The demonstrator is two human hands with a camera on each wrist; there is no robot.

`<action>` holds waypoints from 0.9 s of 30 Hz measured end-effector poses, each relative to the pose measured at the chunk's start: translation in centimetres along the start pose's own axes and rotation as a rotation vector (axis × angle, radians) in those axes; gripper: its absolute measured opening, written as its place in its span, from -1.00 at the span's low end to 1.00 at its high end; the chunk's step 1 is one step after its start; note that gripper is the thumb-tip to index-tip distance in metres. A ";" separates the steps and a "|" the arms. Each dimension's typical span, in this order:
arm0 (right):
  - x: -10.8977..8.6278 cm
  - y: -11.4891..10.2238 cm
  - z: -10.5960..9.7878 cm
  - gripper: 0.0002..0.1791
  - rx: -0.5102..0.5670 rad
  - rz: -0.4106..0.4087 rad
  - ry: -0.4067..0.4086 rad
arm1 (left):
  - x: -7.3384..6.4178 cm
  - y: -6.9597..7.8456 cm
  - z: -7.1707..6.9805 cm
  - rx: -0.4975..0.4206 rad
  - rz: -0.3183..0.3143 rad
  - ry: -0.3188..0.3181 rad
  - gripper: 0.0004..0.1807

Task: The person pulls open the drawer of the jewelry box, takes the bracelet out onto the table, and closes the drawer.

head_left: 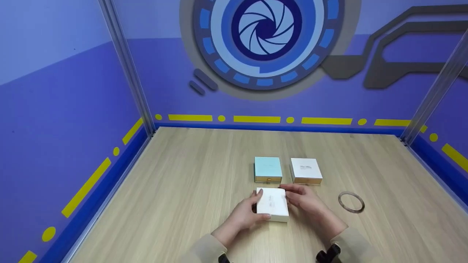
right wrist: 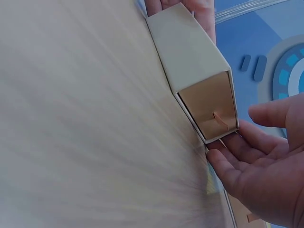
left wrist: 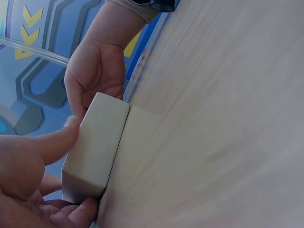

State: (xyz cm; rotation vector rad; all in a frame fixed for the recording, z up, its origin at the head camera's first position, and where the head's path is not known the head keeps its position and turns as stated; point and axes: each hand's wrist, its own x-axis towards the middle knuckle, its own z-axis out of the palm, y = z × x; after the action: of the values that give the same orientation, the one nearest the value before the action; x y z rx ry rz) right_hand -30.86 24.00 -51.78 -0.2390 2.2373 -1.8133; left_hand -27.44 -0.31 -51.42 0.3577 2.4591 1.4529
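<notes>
A small white drawer box [head_left: 272, 202] with faint lettering on its lid sits low at the table in front of me. My left hand [head_left: 242, 214] holds it at its left side, the thumb and fingers around its edges. At the box's right side is my right hand [head_left: 310, 200]. In the right wrist view, the box shows a tan drawer front [right wrist: 202, 104] with a small ribbon pull [right wrist: 220, 121]. There the fingers [right wrist: 223, 166] of the right hand touch the box's lower far edge, while its thumb stands apart from it.
Behind the held box are a teal drawer box [head_left: 268, 167] and, to its right, another white box [head_left: 306, 168] with lettering. A brownish bangle-like ring [head_left: 361, 208] lies at the right. Walls [head_left: 91, 146] border the wooden table [head_left: 175, 182].
</notes>
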 end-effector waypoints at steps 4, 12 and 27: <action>0.1 0.0 0.1 -0.52 0.015 -0.005 0.001 | 0.0 0.0 0.0 0.002 -0.008 0.014 -0.04; 0.0 -0.3 0.2 -0.61 -0.013 0.041 0.094 | 0.4 -0.2 -0.1 -0.023 0.015 0.063 -0.06; -0.7 -1.1 -0.5 -0.77 -0.141 0.114 0.159 | 0.6 -0.8 -1.2 -0.159 0.025 0.127 -0.24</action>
State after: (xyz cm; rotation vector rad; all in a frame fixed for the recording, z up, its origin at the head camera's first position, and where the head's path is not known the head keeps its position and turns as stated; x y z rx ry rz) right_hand -30.37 24.40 -50.58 0.0083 2.4361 -1.6721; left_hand -28.43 -1.45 -51.66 0.2726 2.4207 1.7180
